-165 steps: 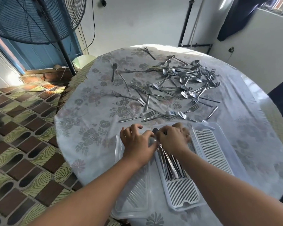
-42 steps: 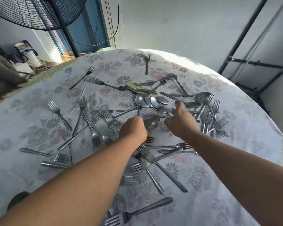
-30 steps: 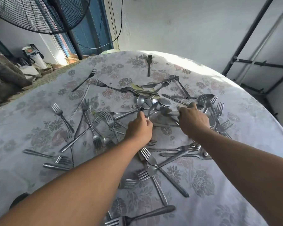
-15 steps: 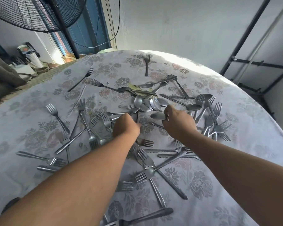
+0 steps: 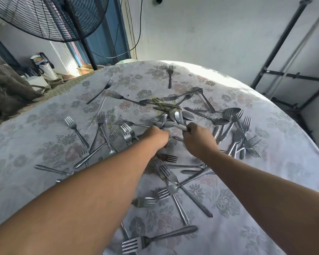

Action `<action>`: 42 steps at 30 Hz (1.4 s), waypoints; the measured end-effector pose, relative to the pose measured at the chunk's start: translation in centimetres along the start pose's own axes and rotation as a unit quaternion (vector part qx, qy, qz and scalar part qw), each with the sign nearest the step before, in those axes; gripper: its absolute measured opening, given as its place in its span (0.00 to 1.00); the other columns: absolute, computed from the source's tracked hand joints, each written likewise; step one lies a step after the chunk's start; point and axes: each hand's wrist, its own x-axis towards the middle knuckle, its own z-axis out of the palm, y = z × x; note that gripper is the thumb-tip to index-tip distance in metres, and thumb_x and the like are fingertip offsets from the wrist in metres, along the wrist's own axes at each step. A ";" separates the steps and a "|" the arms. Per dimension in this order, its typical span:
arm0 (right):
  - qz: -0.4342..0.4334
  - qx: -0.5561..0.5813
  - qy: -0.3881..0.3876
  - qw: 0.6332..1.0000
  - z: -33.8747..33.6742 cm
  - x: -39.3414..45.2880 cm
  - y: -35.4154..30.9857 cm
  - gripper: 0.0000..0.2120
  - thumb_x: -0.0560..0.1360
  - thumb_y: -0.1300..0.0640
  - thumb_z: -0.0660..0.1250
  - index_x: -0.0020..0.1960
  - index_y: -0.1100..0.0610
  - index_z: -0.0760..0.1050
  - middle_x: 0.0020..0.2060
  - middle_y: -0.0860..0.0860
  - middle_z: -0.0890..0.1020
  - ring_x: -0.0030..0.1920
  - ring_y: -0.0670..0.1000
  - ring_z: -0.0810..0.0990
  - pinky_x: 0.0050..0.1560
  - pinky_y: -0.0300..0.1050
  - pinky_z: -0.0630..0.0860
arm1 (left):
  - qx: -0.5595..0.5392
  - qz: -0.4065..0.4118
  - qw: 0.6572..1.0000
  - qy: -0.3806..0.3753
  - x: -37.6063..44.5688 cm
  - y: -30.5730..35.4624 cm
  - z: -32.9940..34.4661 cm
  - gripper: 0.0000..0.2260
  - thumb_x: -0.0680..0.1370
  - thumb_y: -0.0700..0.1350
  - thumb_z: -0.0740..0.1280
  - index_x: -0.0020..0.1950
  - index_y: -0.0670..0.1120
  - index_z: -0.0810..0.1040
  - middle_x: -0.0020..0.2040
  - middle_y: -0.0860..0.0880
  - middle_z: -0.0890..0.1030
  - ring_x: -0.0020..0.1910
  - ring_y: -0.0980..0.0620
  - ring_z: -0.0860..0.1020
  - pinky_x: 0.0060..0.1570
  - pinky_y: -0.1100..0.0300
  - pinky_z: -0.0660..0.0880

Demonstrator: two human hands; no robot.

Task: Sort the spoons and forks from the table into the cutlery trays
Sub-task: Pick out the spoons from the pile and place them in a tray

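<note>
Shiny metal forks (image 5: pixel 170 181) and spoons (image 5: pixel 219 120) on matt flower-printed cloth tablecloth (image 5: pixel 276 181).

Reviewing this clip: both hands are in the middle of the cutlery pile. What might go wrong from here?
1. The right hand and left hand grip spoons that overlap others in the cluster, so lifting may drag neighbours along or drop some.
2. Forks lie tangled right beside the cluster; one could get gathered in with the spoons and be mis-sorted.
3. No cutlery tray is in view, so the handful must be carried back out of frame, possibly shedding pieces.
</note>
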 end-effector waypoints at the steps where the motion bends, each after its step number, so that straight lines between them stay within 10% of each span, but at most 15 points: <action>1: 0.003 0.020 -0.003 1.000 -0.1 -0.2 -0.3 0.08 0.81 0.56 0.57 0.49 0.55 0.75 0.41 0.54 0.81 0.40 0.56 0.78 0.40 0.50 0.77 | -0.043 0.004 0.999 -0.008 -0.5 0.1 -0.2 0.16 0.78 0.52 0.65 0.59 0.41 0.77 0.50 0.44 0.85 0.44 0.44 0.83 0.41 0.55 0.81; 5: 0.025 0.108 -0.008 0.994 -0.8 -1.4 -1.7 0.12 0.82 0.57 0.58 0.53 0.59 0.80 0.44 0.59 0.83 0.45 0.62 0.81 0.45 0.54 0.77 | -0.144 -0.020 0.989 -0.003 -2.5 -0.5 -1.1 0.13 0.82 0.47 0.61 0.61 0.41 0.76 0.44 0.46 0.87 0.29 0.51 0.72 0.26 0.63 0.64; 13: 0.090 0.207 0.015 0.974 -1.3 -5.9 -6.0 0.12 0.82 0.58 0.59 0.51 0.57 0.81 0.36 0.52 0.80 0.35 0.54 0.75 0.35 0.46 0.69 | -0.341 -0.074 0.930 -0.111 -8.4 -3.8 -6.3 0.13 0.84 0.39 0.56 0.66 0.41 0.74 0.33 0.48 0.84 0.24 0.57 0.66 0.25 0.63 0.65; 18: 0.137 0.272 0.038 0.952 -0.1 -11.1 -9.8 0.11 0.81 0.58 0.61 0.50 0.55 0.82 0.33 0.50 0.78 0.28 0.48 0.73 0.28 0.40 0.64 | -0.334 -0.079 0.925 -0.165 -11.9 -7.6 -10.7 0.14 0.78 0.35 0.52 0.39 0.40 0.74 0.26 0.48 0.73 0.20 0.56 0.64 0.23 0.64 0.62; 22: 0.149 0.315 0.061 0.935 2.1 -15.2 -13.9 0.11 0.80 0.58 0.62 0.48 0.56 0.83 0.28 0.47 0.76 0.29 0.50 0.71 0.29 0.42 0.63 | -0.342 -0.039 0.916 -0.208 -15.3 -11.2 -14.1 0.10 0.82 0.47 0.60 0.43 0.46 0.71 0.28 0.51 0.65 0.20 0.56 0.56 0.26 0.64 0.52; 42: 0.126 0.395 -0.009 0.910 11.3 -29.0 -26.0 0.09 0.78 0.53 0.58 0.41 0.55 0.70 0.28 0.47 0.65 0.32 0.50 0.63 0.37 0.49 0.62 | -0.352 -0.056 0.932 -0.070 -23.1 -25.5 -21.3 0.09 0.84 0.42 0.56 0.45 0.44 0.71 0.29 0.47 0.70 0.23 0.51 0.64 0.27 0.61 0.60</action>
